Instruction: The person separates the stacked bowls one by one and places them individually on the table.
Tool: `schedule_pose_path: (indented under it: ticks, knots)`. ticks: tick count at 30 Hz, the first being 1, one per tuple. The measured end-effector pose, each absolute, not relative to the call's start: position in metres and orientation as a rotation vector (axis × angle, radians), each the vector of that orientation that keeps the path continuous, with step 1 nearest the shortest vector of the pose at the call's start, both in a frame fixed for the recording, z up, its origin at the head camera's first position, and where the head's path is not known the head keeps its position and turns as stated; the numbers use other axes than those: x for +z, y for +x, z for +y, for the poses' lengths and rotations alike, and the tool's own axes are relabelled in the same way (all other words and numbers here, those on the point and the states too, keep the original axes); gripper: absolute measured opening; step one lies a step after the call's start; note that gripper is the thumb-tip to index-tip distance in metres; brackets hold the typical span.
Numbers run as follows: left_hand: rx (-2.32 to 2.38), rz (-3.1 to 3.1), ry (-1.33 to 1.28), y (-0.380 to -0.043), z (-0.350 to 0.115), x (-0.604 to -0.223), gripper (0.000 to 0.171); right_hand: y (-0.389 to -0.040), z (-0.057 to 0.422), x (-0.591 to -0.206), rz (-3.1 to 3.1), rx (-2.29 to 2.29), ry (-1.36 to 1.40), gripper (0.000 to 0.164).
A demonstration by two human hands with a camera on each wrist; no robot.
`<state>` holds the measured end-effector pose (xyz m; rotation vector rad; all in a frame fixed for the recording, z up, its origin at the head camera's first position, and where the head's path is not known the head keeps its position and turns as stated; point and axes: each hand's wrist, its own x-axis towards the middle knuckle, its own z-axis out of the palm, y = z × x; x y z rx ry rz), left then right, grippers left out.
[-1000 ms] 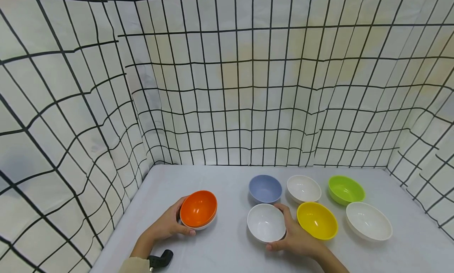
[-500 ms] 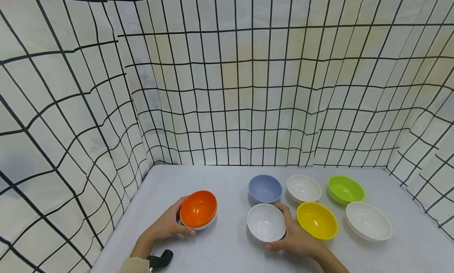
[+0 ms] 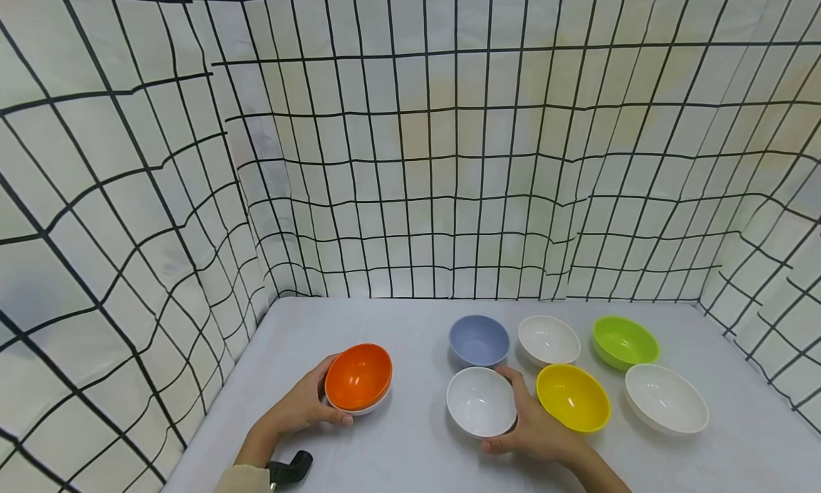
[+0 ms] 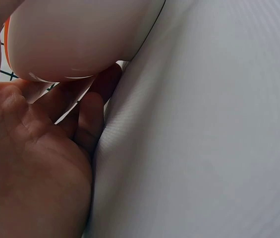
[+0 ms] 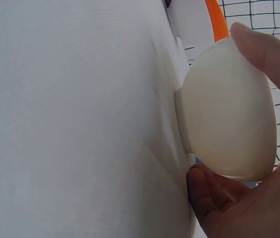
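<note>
An orange bowl (image 3: 359, 376) sits nested in a white bowl (image 3: 370, 409), of which little more than the lower rim shows in the head view. My left hand (image 3: 310, 400) curls round this pair from the left, thumb at the front. In the left wrist view the white bowl's outer wall (image 4: 80, 37) rises just past the fingers. Right of centre, my right hand (image 3: 535, 425) grips another white bowl (image 3: 481, 400) by its right side. Its base stands on the cloth in the right wrist view, where the thumb (image 5: 258, 47) lies against its wall.
Behind and right of the gripped white bowl stand a blue bowl (image 3: 479, 341), a small white bowl (image 3: 549, 341), a green bowl (image 3: 626, 343), a yellow bowl (image 3: 573, 398) and a wide white bowl (image 3: 667, 399). A black-gridded white curtain (image 3: 423, 158) encloses the white-clothed table (image 3: 410, 464).
</note>
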<state>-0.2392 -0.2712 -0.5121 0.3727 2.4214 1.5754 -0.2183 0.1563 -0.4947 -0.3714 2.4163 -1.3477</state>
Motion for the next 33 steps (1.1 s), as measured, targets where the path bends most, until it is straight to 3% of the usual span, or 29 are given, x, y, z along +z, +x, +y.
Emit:
schedule_pose_path:
  ticks: [23,33]
  knots:
    - [1.528,2.456,0.409,-0.239,-0.272,-0.512,0.105,-0.205,0.151,-0.467,2.589,-1.348,-0.473,0.117]
    - [1.539,2.447,0.426,-0.239,-0.272,-0.512,0.103,-0.194,0.147,-0.453,2.654,-1.386,-0.593,0.1]
